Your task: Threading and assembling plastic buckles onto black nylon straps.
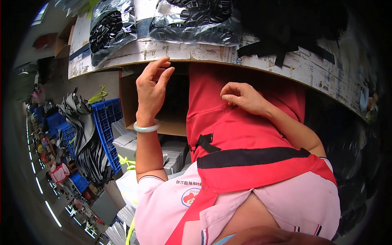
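Observation:
My left hand (pixel 152 90) is raised beside the front edge of the worktable (pixel 183 48). Its fingers bend loosely, the thumb stands apart from them, and nothing shows in the grasp. A pale bangle (pixel 147 126) circles that wrist. In front of my red apron (pixel 241 134), my right hand (pixel 247 98) hovers with fingers half curled and a small gap at the thumb; I see nothing held in it. Two clear plastic bags of black parts lie on the table: a smaller bag (pixel 112 30) at the left and a larger bag (pixel 196 20) ahead of my hands.
Dark strap-like pieces (pixel 281 49) lie on the table's right side. Beneath the table edge is an open cardboard box (pixel 171 128). Stacks of grey sheets (pixel 173 157) stand left of me, near a blue plastic crate (pixel 107 126) and a bundle of dark strips (pixel 83 139).

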The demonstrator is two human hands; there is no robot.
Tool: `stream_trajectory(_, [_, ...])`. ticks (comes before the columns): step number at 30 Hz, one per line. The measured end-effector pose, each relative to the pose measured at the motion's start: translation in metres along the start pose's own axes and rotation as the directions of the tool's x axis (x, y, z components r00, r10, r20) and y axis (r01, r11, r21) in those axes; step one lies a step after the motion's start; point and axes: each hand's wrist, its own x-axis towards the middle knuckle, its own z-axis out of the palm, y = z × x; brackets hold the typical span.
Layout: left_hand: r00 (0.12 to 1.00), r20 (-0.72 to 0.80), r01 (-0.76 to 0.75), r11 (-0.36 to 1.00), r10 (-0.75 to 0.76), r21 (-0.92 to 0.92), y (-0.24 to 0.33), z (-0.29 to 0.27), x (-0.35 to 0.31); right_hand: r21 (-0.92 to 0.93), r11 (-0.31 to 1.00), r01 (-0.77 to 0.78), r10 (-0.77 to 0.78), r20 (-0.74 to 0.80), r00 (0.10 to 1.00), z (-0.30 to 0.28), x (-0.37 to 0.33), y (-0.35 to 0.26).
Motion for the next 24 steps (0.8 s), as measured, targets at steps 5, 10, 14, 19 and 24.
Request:
stream_trajectory(5, [0.967, -0.019, -0.198, 0.801, 0.252, 0.565, -0.003, 0.06, 0.137, -0.105, 0.992, 0.072, -0.073, -0.005, 0.997, 0.005, 0.0, 0.006])
stream_trajectory(10, [0.92, 0.055, -0.245, 0.46, 0.387, 0.854, -0.033, 0.105, 0.179, -0.152, 0.985, 0.083, -0.09, -0.037, 0.995, -0.004, -0.005, 0.008])
stream_trajectory(14, [0.97, 0.094, -0.236, 0.776, 0.224, 0.585, -0.029, 0.105, 0.189, -0.143, 0.989, 0.039, -0.047, -0.052, 0.998, -0.013, -0.003, 0.012])
stream_trajectory(19, [0.989, -0.057, 0.12, 0.967, -0.136, -0.224, -0.025, 0.076, 0.214, -0.227, 0.97, 0.092, -0.103, -0.038, 0.994, -0.011, -0.002, 0.009])
stream_trajectory(24, [0.838, 0.395, 0.479, 0.16, -0.375, -0.863, -0.045, 0.051, 0.227, -0.2, 0.977, 0.076, -0.08, -0.015, 0.997, -0.01, 0.003, 0.01])
